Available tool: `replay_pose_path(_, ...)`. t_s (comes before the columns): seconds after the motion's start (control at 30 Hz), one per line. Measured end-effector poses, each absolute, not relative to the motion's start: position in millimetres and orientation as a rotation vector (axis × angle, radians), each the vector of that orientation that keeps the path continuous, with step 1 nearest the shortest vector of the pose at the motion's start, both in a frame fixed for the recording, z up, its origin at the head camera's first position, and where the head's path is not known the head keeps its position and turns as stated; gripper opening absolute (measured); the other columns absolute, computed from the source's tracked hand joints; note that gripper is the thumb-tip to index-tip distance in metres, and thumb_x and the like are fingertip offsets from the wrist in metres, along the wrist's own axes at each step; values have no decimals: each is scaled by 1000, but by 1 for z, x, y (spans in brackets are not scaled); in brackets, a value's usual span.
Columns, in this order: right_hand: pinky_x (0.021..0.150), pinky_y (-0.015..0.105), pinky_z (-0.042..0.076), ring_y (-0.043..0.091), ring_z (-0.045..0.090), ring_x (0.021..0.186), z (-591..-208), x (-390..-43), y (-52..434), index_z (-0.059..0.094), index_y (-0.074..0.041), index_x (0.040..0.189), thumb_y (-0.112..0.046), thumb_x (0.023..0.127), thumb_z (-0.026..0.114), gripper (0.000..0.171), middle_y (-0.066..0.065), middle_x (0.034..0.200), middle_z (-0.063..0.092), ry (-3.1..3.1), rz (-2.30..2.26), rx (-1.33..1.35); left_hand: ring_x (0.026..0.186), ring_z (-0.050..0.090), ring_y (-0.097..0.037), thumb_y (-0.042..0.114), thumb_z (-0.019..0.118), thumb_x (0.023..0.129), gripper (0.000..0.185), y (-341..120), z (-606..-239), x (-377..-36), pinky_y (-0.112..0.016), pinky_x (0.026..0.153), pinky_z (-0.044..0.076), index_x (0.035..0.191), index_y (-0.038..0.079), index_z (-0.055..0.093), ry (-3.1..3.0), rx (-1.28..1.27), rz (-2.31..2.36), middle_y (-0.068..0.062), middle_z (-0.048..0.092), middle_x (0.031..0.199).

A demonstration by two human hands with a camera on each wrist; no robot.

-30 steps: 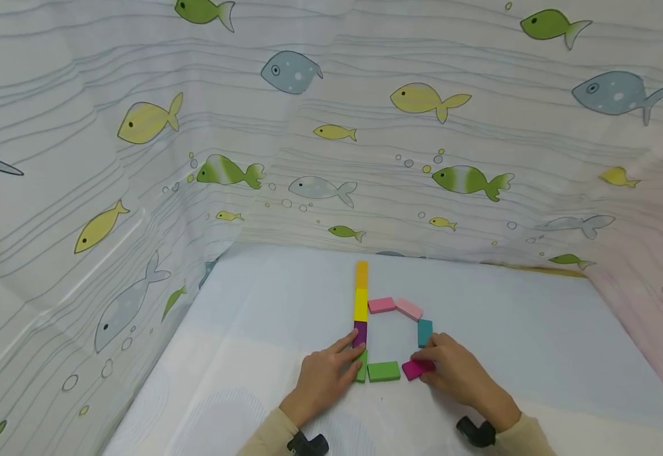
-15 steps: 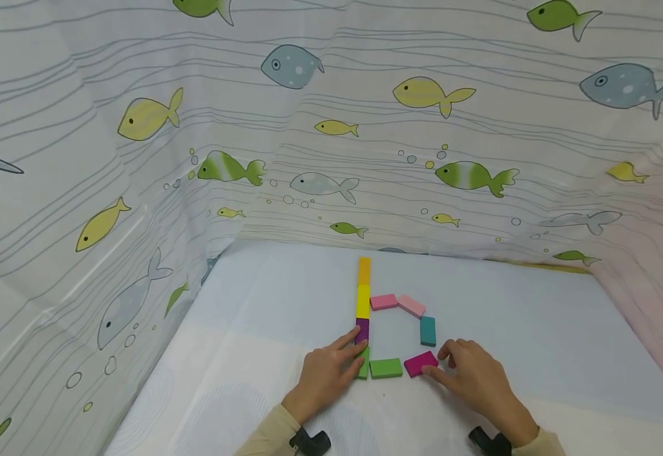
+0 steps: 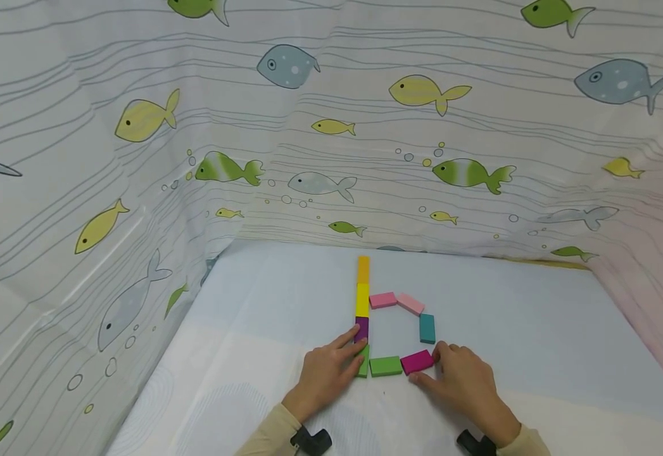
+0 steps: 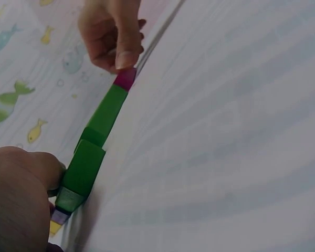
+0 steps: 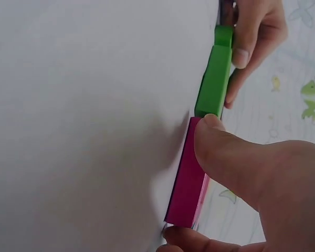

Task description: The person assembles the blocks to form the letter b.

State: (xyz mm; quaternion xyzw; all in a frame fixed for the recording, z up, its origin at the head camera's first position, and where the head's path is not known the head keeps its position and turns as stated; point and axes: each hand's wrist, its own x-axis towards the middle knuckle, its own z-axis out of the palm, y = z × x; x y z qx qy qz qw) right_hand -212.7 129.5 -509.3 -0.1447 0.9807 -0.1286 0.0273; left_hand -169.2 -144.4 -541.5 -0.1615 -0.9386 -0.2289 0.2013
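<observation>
Flat coloured blocks lie on the white table in a stem with a loop. My left hand (image 3: 328,373) rests relaxed fingers over the purple block (image 3: 361,326) and the stem's green block (image 3: 364,364), partly covering both. My right hand (image 3: 468,383) holds the magenta block (image 3: 416,361) between thumb and fingers. In the right wrist view, the thumb lies along the magenta block (image 5: 186,178) and fingertips sit at its end. Its other end meets a second green block (image 3: 385,366). A teal block (image 3: 427,329) lies just beyond the right fingers, with a gap between it and the magenta one.
Yellow (image 3: 362,300) and orange (image 3: 363,270) blocks continue the stem away from me. Two pink blocks, one darker (image 3: 382,300) and one paler (image 3: 410,303), form the loop's far side. A fish-print curtain (image 3: 320,158) surrounds the table (image 3: 536,342) at the back and sides.
My right hand loosened from the magenta block, shifted right, then came back left. The magenta block has slid left against the green block, away from the teal one. My left hand stays put.
</observation>
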Motion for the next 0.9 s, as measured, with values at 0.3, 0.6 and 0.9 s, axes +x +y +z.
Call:
replay_pose_path(0.3, 47, 29, 36, 15, 44, 59, -507, -212, 124, 63, -12, 92, -75, 64, 75, 70, -1, 64, 46, 3083, -389, -464, 59, 64, -11, 32, 68, 93, 33, -145, -541, -169, -14, 44, 31, 125, 23, 71, -2616, -450, -620, 2, 60, 140)
replay_pose_path(0.6, 47, 28, 35, 15, 43, 59, -502, -214, 122, 65, -6, 98, -64, 71, 77, 66, 0, 65, 48, 3093, -391, -475, 71, 71, -18, 31, 69, 92, 34, -144, -539, -170, -17, 47, 38, 125, 22, 71, -2609, -457, -609, 2, 59, 140)
replay_pose_path(0.9, 49, 28, 38, 14, 47, 63, -500, -213, 121, 66, -6, 101, -60, 71, 80, 63, -1, 70, 54, 3090, -440, -458, 67, 69, -16, 32, 69, 92, 34, -144, -542, -171, -15, 46, 35, 125, 23, 70, -2616, -460, -625, 2, 60, 140)
